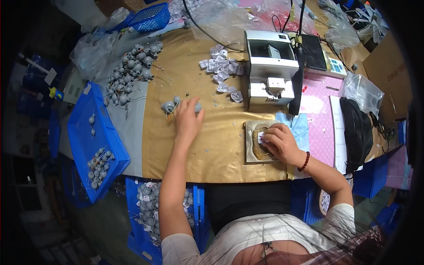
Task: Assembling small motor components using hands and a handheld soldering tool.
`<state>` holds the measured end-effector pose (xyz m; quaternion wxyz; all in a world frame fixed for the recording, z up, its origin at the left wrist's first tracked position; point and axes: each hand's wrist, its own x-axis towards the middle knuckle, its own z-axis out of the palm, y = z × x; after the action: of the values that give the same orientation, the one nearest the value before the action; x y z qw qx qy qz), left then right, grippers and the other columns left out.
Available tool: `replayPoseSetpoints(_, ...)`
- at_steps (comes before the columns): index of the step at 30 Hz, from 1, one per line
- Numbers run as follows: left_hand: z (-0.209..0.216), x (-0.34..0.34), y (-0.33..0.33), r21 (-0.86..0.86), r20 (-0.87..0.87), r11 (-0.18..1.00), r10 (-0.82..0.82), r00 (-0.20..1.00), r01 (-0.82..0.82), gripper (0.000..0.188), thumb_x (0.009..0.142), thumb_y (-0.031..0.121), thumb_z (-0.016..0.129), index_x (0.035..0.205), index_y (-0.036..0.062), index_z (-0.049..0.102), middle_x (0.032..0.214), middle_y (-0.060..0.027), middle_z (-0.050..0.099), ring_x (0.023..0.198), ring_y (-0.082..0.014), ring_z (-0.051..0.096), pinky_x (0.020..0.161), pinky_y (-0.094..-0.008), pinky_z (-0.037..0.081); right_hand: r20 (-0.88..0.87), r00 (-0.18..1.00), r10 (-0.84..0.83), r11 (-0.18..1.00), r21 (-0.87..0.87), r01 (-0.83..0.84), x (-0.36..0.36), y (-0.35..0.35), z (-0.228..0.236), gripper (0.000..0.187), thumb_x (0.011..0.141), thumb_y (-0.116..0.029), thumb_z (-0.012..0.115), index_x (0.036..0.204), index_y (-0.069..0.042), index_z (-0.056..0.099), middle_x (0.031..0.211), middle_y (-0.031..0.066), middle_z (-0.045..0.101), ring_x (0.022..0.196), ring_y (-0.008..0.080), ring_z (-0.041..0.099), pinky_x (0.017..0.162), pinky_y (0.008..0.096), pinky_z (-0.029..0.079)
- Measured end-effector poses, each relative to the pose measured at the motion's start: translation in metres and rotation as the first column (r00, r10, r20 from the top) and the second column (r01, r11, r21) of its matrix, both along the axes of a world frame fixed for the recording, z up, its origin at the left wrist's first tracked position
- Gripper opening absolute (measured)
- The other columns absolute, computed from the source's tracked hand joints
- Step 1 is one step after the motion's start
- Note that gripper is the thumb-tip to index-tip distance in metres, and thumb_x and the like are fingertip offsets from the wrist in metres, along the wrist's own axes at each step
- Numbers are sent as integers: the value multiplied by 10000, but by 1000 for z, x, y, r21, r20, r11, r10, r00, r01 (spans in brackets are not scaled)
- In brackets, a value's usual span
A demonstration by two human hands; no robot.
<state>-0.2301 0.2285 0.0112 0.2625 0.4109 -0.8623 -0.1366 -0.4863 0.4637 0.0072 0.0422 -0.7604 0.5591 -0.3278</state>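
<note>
- Head view: tag (260, 137) sits right of centre, printed face visible, over the brown oval hollow in the block (251, 155).
- Right hand (282, 143): fingertips bunched narrow at the tag's right edge. Can't tell if it's pinched or just touched.
- My take: light edge contact, face kept clear; tag looks small and thin, so hard pressure could bend or slide it.
- Left hand (187, 120): mid-frame, fingers loosely spread by the loose balls (168, 106). Can't tell if one is gripped.
- Wires there look easy to snag; I'd lift clear of them, not drag.
- Tag pile (219, 66) upper centre, scattered; single pieces from its edge should pick cleanest.
- Machine (271, 66) upper right of centre; ball heap (132, 66) upper left.
</note>
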Motion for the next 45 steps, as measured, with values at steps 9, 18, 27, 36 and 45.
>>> replayPoseSetpoints(9,128,37,71,571,-735,397,-145,663,719,383,834,171,647,1171,-10,624,1102,-113,645,1040,-207,602,942,-340,459,213,964,162,975,-186,-123,6,-26,99,476,830,-120,739,1263,-9,578,1232,203,587,1117,357,585,949,421,483)
replayPoseSetpoints(18,92,5,102,528,-819,4,-262,511,849,332,824,142,640,1127,8,616,1148,-120,624,1108,-233,579,1004,-360,427,910,396,-124,549,395,-736,11,-20,91,372,1022,-198,568,1336,1,584,946,61,699,835,109,648,750,263,529)
replayPoseSetpoints(27,62,-12,134,554,-462,508,-471,751,659,335,775,9,667,1106,50,643,1194,-134,569,1102,-259,563,954,-358,453,689,671,-274,691,626,-360,-9,3,61,283,983,-119,613,1240,-13,666,971,76,725,748,130,642,713,273,529)
replayPoseSetpoints(36,34,-29,153,390,-247,749,-476,844,536,361,763,29,699,1119,52,645,1167,-119,582,1087,-329,525,954,-405,451,-84,996,4,998,68,2,-1,-2,33,211,745,-92,707,956,-83,700,792,44,567,766,231,574,671,362,455)
replayPoseSetpoints(45,23,-40,149,362,-179,774,-490,853,520,369,765,44,707,1128,55,644,1181,-102,576,1099,-323,503,962,-412,455,-346,935,78,997,48,-66,-5,-6,27,304,758,-167,632,1038,-55,666,855,44,553,816,208,549,691,339,425)
